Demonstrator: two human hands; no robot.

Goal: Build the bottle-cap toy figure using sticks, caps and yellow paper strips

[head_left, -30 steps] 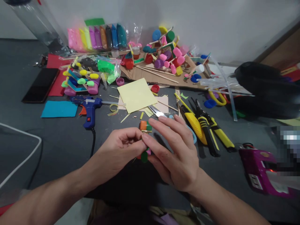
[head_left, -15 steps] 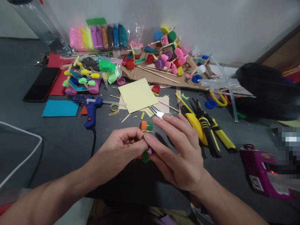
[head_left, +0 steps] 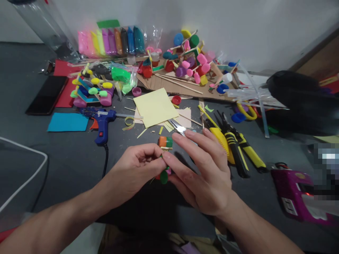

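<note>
In the head view, a small bottle-cap craft model (head_left: 165, 142) is between my hands, with orange and green caps at its far end. A green disc (head_left: 164, 177) and a bit of pink show at its near end; my fingers hide its middle. My left hand (head_left: 140, 164) is closed, pinching the model between thumb and bent index finger. My right hand (head_left: 202, 169) has its index fingertip against the middle and its thumb by the near end, gripping it. The other right fingers stretch forward, apart. A metal scissor-like blade (head_left: 177, 126) lies just beyond them.
To the left lie a blue glue gun (head_left: 102, 121), a blue sheet (head_left: 68, 122) and a phone (head_left: 47, 95). Yellow paper (head_left: 156, 107) lies ahead. Yellow-black pliers (head_left: 235, 151), a yellow cutter (head_left: 222, 144) and a purple device (head_left: 296, 194) are right. Colourful craft pieces (head_left: 188, 67) line the back.
My right hand has shifted very slightly, its outer fingers spreading a little. My left hand and the model stay almost where they were.
</note>
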